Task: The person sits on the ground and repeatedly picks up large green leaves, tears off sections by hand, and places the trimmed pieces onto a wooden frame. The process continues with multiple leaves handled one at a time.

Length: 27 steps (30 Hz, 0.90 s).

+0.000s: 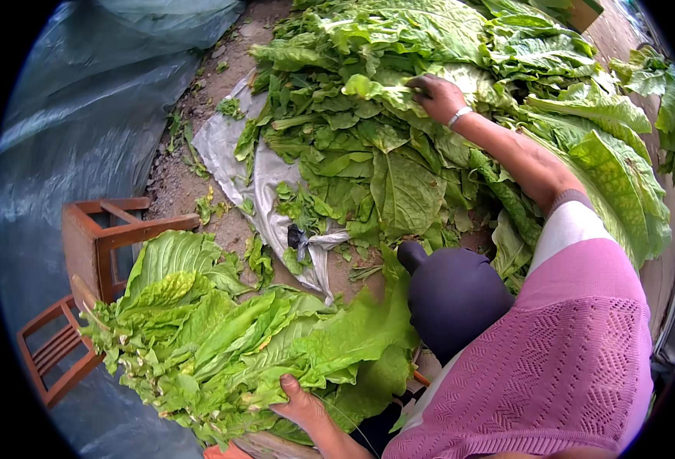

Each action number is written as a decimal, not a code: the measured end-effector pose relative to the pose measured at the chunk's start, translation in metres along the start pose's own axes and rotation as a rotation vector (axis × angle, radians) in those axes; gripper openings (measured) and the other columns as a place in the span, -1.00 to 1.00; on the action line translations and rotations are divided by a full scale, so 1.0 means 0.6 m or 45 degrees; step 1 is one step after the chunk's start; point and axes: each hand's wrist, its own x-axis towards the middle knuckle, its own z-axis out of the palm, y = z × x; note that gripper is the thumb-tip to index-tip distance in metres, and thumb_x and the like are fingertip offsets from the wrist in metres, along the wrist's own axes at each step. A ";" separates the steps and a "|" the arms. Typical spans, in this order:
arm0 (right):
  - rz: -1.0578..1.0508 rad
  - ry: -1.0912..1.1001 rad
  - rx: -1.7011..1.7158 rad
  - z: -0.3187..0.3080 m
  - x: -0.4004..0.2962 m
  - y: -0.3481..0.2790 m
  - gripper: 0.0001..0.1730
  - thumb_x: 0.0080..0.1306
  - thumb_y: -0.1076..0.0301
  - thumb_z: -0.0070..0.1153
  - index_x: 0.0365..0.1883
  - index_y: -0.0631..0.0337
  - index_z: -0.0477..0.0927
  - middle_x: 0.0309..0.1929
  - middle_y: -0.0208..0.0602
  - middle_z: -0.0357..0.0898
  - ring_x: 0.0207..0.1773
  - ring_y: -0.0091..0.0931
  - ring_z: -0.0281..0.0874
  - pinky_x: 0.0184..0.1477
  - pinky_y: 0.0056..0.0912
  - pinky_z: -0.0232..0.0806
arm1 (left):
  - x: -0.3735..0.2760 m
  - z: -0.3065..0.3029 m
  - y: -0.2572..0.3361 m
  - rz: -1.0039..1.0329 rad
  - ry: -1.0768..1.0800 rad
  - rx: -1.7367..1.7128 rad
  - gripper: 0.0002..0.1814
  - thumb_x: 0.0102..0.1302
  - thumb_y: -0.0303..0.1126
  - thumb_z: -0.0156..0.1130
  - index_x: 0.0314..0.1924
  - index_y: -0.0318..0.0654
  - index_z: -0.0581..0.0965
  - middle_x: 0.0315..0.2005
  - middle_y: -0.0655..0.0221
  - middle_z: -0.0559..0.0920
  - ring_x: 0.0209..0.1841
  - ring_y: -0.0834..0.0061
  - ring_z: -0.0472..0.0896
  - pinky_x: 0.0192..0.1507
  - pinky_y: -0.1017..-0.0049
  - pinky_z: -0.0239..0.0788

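My right hand (440, 100), with a pale band at the wrist, reaches out to a large heap of broad green leaves (409, 189) that look like tobacco. Its fingers close on the pale stalk of a leaf (372, 89). Lower down, my left hand (302, 404) lies against a long row of similar leaves (222, 338), stalk ends to the lower left. The left thumb points up and the fingers are hidden among the leaves, so the grip does not show. A thin thread or wire (340, 410) runs beside this hand. A blurred leaf (386, 327) hangs near my dark-clad knee.
Two wooden stools or chairs (99, 241) stand at the left, against bluish plastic sheeting (85, 115). A grey-white cloth or sack (274, 166) lies on the dirt between heap and row. More leaves (601, 160) lie at the right, beside my arm.
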 end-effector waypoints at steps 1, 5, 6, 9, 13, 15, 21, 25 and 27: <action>-0.006 -0.056 0.097 -0.019 -0.024 -0.014 -0.73 0.16 0.33 0.10 -0.14 -0.04 0.58 -0.29 -0.30 0.55 -0.21 -0.32 0.54 -0.14 -0.30 0.37 | 0.000 0.000 0.005 0.065 -0.094 0.002 -0.18 0.07 -0.28 0.40 0.21 -0.49 0.17 0.09 0.12 0.39 0.00 0.34 0.46 0.06 0.35 0.35; 0.226 -0.488 0.693 -0.108 -0.086 -0.107 -0.68 0.27 0.44 0.04 0.01 0.24 0.50 -0.17 -0.31 0.59 -0.09 -0.54 0.53 0.00 -0.49 0.36 | 0.003 -0.010 0.022 0.074 -0.320 0.003 -0.30 0.07 -0.30 0.38 0.14 -0.45 0.29 -0.03 0.22 0.47 -0.06 0.40 0.48 0.07 0.39 0.33; 0.024 -0.559 0.856 -0.128 -0.094 -0.149 -0.67 0.29 0.44 0.01 0.03 0.32 0.47 -0.15 -0.30 0.58 -0.08 -0.57 0.51 0.01 -0.51 0.36 | 0.000 -0.012 0.026 0.113 -0.288 0.030 -0.53 0.08 -0.29 0.37 -0.07 -0.41 0.46 -0.18 0.31 0.55 -0.16 0.45 0.51 -0.04 0.42 0.34; -0.276 -0.923 1.324 -0.173 -0.110 -0.303 -0.62 0.33 0.40 -0.02 0.08 0.40 0.42 -0.12 -0.29 0.57 -0.06 -0.59 0.48 0.06 -0.52 0.34 | -0.012 -0.029 0.049 0.199 -0.363 0.052 -0.46 0.03 -0.23 0.46 -0.06 -0.37 0.49 -0.18 0.39 0.55 -0.16 0.57 0.48 -0.04 0.53 0.30; -0.545 -1.909 1.176 -0.126 -0.155 -0.525 -0.55 0.28 0.25 0.05 0.03 0.42 0.47 -0.17 -0.25 0.57 -0.15 -0.52 0.45 -0.05 -0.50 0.31 | -0.036 -0.057 0.095 0.167 -0.335 -0.252 -0.36 -0.01 -0.23 0.49 0.03 -0.38 0.44 -0.13 0.38 0.54 -0.13 0.58 0.48 -0.01 0.55 0.30; -0.356 -2.159 1.182 -0.095 -0.230 -0.604 -0.65 0.26 0.32 0.11 -0.09 0.42 0.52 -0.23 -0.38 0.56 -0.18 -0.63 0.43 -0.07 -0.55 0.29 | -0.048 -0.079 0.122 0.269 -0.400 -0.382 -0.33 0.00 -0.23 0.48 0.06 -0.38 0.42 -0.10 0.36 0.54 -0.12 0.58 0.47 0.00 0.55 0.30; -0.187 -2.068 1.359 -0.086 -0.332 -0.682 -0.73 0.25 0.32 0.13 -0.14 0.28 0.51 -0.30 -0.49 0.53 -0.25 -0.67 0.42 -0.16 -0.61 0.28 | -0.067 -0.148 0.160 0.284 -0.316 -0.277 -0.42 0.03 -0.19 0.45 0.00 -0.29 0.45 -0.16 0.44 0.55 -0.14 0.58 0.48 -0.04 0.54 0.31; -0.772 -1.370 1.464 -0.112 -0.361 -0.661 -0.25 0.24 -0.05 0.10 0.21 0.34 0.28 0.09 0.00 0.40 0.08 -0.32 0.40 0.14 -0.36 0.24 | -0.074 -0.125 0.138 0.300 -0.023 -0.541 -0.50 0.07 -0.25 0.43 -0.04 -0.27 0.46 -0.19 0.47 0.55 -0.14 0.56 0.49 -0.05 0.55 0.31; -1.217 -1.178 1.026 -0.118 -0.410 -0.649 -0.02 0.17 -0.14 0.15 0.31 0.38 0.07 0.16 0.13 0.29 0.12 -0.22 0.35 0.19 -0.29 0.19 | -0.080 -0.109 0.125 0.234 0.001 -0.643 -0.55 0.08 -0.26 0.42 -0.08 -0.28 0.48 -0.22 0.47 0.57 -0.16 0.57 0.50 -0.08 0.57 0.31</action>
